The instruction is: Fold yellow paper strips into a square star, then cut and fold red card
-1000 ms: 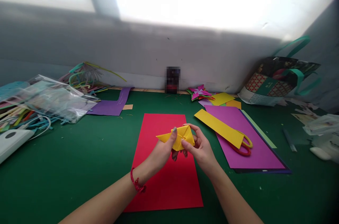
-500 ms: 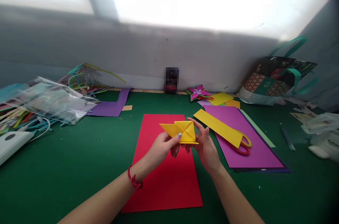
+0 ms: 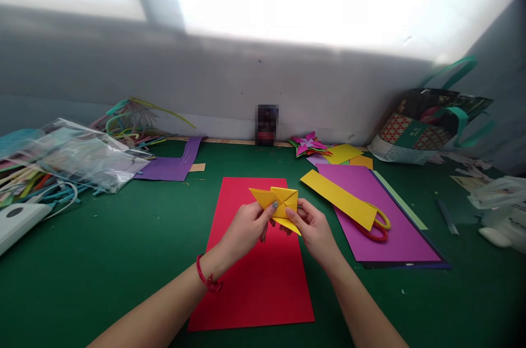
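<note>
A yellow folded paper piece, square in the middle with pointed flaps to the left and lower right, is held above a red sheet of paper. My left hand pinches its left side, thumb on top and fingers beneath. On its right side my right hand is closed as well, the thumb pressing near the lower edge. The fingers under the paper are partly hidden. To the right, a yellow paper strip lies over scissors with red and yellow handles.
Purple sheets lie under the scissors. Folded paper stars sit at the back near the wall. A patterned bag stands back right. Plastic bags with pipe cleaners and a white power strip are on the left.
My right hand has gone from spread fingers at the paper's edge to a pinch on it. The yellow piece has tilted slightly, its lower flap now pointing down to the right.
</note>
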`<state>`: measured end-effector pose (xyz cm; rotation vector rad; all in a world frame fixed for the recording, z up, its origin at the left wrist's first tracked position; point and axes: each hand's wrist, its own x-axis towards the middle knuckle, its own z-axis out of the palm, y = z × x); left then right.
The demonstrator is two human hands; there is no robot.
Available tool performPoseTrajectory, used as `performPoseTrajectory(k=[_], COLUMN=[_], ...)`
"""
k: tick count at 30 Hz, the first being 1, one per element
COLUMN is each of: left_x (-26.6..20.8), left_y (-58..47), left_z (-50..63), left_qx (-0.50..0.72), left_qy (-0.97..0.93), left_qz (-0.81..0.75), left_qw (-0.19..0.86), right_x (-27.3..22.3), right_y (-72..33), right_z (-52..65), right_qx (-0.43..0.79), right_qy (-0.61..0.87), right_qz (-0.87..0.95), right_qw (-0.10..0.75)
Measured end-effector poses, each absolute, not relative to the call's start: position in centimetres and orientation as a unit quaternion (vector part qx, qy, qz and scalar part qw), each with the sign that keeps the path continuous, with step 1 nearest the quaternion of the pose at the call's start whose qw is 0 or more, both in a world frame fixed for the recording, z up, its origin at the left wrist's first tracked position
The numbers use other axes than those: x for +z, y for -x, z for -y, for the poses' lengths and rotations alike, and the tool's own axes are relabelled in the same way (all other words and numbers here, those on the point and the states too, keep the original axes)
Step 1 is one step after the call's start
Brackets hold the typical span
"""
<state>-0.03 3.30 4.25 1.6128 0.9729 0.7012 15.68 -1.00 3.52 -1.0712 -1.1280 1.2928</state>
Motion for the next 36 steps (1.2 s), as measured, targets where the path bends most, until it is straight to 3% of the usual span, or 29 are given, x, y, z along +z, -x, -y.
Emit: performPoseTrajectory(k=[13,36], left_x=[4.0,4.3], left_y=[0.2,0.3], left_z=[-3.5,-3.4], left_qx=[0.189,0.176], left_qy=[-0.631,-0.633], left_qz=[-0.337,-0.287], left_qw=[0.673,0.698], right_x=[4.2,4.8], right_y=[-15.4,-15.5], right_z=[1.4,1.8], right_qx=[0.517,0.536], right_qy=[0.467,0.481], right_qz=[0.507,0.489], right_qw=[0.507,0.492])
